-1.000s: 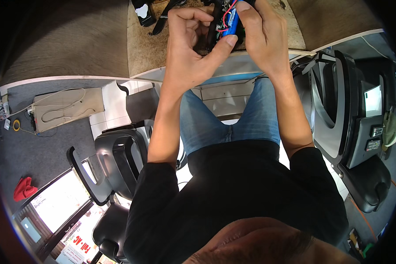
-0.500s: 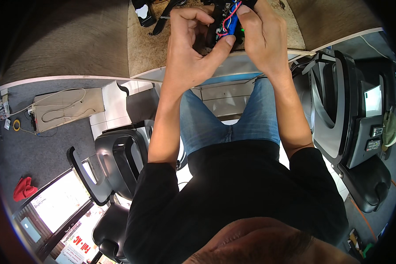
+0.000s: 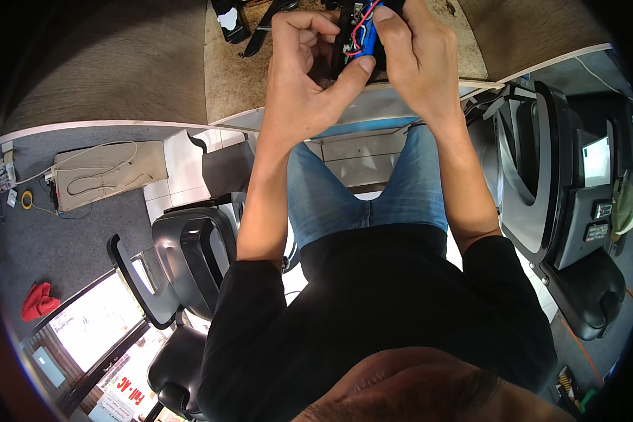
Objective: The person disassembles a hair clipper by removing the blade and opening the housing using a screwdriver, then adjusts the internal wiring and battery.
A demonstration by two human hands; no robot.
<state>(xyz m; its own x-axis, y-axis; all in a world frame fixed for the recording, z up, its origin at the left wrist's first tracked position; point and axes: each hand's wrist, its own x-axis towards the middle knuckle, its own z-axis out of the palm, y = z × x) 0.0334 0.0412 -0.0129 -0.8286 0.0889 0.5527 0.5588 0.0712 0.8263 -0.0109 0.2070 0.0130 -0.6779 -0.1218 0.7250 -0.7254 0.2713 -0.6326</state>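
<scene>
Between both hands is a small opened electronic device with a black casing (image 3: 342,49). A blue cylindrical battery (image 3: 368,46) sits in it, with thin red wires (image 3: 359,27) and white ones running alongside. My left hand (image 3: 304,95) grips the device from the left, its thumb pressed at the battery's near end. From the right, my right hand (image 3: 420,67) holds it, thumb on the battery's upper part and the other fingers largely hidden behind. The device's far end is cut off by the top of the view.
On the worn brown desk mat (image 3: 233,77) lie a black item with a white patch (image 3: 228,20) and a dark slim tool (image 3: 257,39). The wooden desk (image 3: 112,63) curves around me. Black chairs stand at left (image 3: 190,253) and right (image 3: 538,155); a red cloth (image 3: 39,302) lies on the floor.
The device has tilted slightly in my hands, and the battery and wires sit a little differently. My right thumb has shifted slightly left onto the battery. The green glint beside it is gone.
</scene>
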